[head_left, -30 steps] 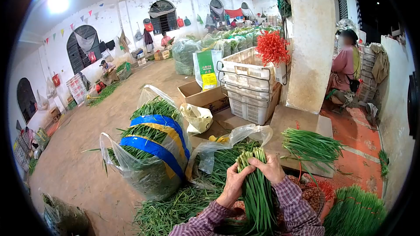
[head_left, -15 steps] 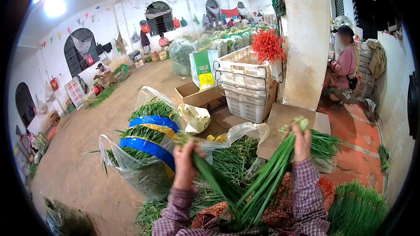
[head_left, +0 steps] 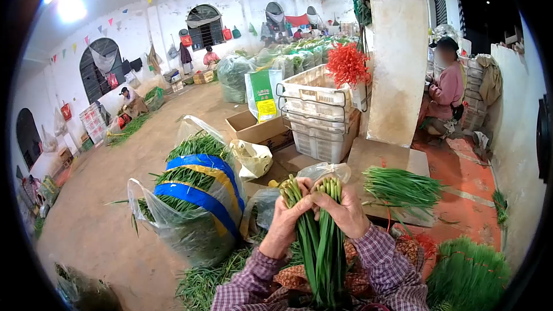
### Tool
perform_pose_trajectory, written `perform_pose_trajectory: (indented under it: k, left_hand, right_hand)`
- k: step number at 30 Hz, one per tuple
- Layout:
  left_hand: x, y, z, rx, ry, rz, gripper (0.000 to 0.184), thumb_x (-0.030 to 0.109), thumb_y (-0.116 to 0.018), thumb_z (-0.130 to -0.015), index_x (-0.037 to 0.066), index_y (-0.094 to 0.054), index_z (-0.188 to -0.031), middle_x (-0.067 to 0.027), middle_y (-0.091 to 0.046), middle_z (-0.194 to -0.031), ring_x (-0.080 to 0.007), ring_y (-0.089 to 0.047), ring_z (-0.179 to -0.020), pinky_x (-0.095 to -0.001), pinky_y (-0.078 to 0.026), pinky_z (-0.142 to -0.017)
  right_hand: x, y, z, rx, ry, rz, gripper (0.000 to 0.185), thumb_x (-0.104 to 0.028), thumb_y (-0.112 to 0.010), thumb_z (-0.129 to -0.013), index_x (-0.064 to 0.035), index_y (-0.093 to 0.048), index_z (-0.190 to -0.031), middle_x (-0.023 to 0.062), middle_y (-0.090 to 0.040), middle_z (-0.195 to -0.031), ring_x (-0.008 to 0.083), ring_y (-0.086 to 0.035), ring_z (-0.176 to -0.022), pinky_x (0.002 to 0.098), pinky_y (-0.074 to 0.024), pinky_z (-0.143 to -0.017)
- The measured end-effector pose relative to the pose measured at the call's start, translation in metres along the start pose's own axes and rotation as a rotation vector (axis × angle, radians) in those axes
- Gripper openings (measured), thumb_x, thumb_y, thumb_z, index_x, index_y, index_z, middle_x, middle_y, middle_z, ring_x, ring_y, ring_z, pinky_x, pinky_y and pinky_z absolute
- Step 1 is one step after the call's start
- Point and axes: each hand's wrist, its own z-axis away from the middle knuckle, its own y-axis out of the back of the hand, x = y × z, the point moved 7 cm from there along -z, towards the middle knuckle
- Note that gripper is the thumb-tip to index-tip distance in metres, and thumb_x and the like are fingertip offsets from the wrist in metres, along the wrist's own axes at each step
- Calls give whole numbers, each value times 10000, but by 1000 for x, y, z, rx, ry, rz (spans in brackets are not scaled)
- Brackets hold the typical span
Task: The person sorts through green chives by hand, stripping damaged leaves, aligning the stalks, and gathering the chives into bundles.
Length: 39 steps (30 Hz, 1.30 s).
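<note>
Side by side over my lap, my two hands are closed around bunches of green chives, pale stem ends up and long leaves hanging down. My left hand (head_left: 282, 219) grips the left bunch of chives (head_left: 308, 245). My right hand (head_left: 344, 212) holds the right bunch of chives (head_left: 331, 247), its fingers meeting those of the left hand between the stems. Another bunch of chives (head_left: 400, 187) lies on the cardboard (head_left: 360, 158) to the right. Tied chives (head_left: 469, 270) stand packed at the lower right. Loose chive leaves (head_left: 213, 285) are heaped at the lower left of my lap.
A large plastic bag of greens (head_left: 193, 224) with blue and yellow bands stands at left. Ahead are stacked white crates (head_left: 319, 112) with red ties (head_left: 348, 63), a cardboard box (head_left: 253, 129) and a pillar (head_left: 397, 57). A person in pink (head_left: 446, 92) sits at right.
My hands were apart, each with chives; they have come together, bringing the two bunches side by side with stem ends level. The bunch on the cardboard is now in plain sight.
</note>
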Motion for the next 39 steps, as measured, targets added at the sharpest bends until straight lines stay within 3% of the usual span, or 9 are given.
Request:
perform_pose_trajectory:
  k: [2,6,13,15,21,28,30,35,39]
  left_hand:
    - [-21,8,5,15,58,29,618,314,-753,-766,24,-476,-1236,-38,-573,-1043,-84,-544,-767,-228,-471,-609]
    - [-66,17,14,-35,130,356,728,270,-782,-754,23,-377,-1307,-78,-502,-1252,-178,-526,-1126,-296,-454,-951]
    - [-117,45,31,-106,352,488,701,223,-742,-804,37,-319,-1332,-89,-504,-1184,-184,-577,-1038,-318,-540,-846]
    - [-124,45,35,-176,428,511,679,173,-723,-816,42,-304,-1333,-95,-506,-1162,-186,-586,-1018,-336,-544,-844]
    - [-139,64,54,-98,501,633,727,175,-711,-821,40,-266,-1380,-104,-450,-1249,-202,-552,-1098,-338,-537,-884]
    - [-151,67,65,-203,522,530,372,113,-753,-743,20,-611,-1074,-50,-580,-1087,-168,-541,-1075,-319,-484,-882]
    - [-139,57,67,-198,562,382,365,103,-754,-735,28,-622,-1067,-51,-579,-1108,-172,-536,-1086,-319,-474,-889]
    - [-91,31,43,-21,414,-59,511,144,-743,-668,-11,-580,-1127,-98,-626,-1029,-222,-593,-1009,-317,-534,-794]
    - [-35,60,8,-77,204,223,324,140,-691,-739,70,-572,-1033,-57,-586,-859,-209,-587,-857,-402,-488,-852]
  right_hand:
    - [13,2,8,36,-26,-45,264,-251,-603,-926,-18,-561,-1041,0,-569,-829,77,-551,-715,213,-477,-601]
    - [60,14,22,91,9,84,269,-237,-601,-929,-26,-557,-1089,5,-571,-922,78,-541,-835,227,-460,-747]
    - [26,10,10,151,226,507,434,-199,-653,-869,-15,-477,-1220,121,-516,-1181,162,-540,-984,281,-446,-866]
    - [18,-6,4,-148,338,772,487,-219,-653,-868,-22,-460,-1269,141,-508,-1239,203,-541,-1095,301,-450,-894]
    - [22,-16,11,-336,276,764,208,-196,-624,-871,-71,-658,-1033,101,-643,-1013,268,-636,-937,364,-524,-783]
    - [32,-20,19,-458,286,891,177,-215,-621,-861,-64,-664,-943,80,-648,-934,260,-632,-855,375,-513,-748]
    - [24,-26,22,-461,516,971,221,-244,-602,-874,-80,-653,-1012,81,-652,-977,237,-624,-911,400,-496,-822]
    - [31,-20,-3,-493,373,803,400,-348,-594,-879,-114,-580,-1203,103,-624,-1095,237,-546,-1121,423,-410,-1002]
    - [18,0,-7,-244,281,482,689,-447,-663,-817,-158,-395,-1382,130,-401,-1360,304,-394,-1279,463,-360,-1056]
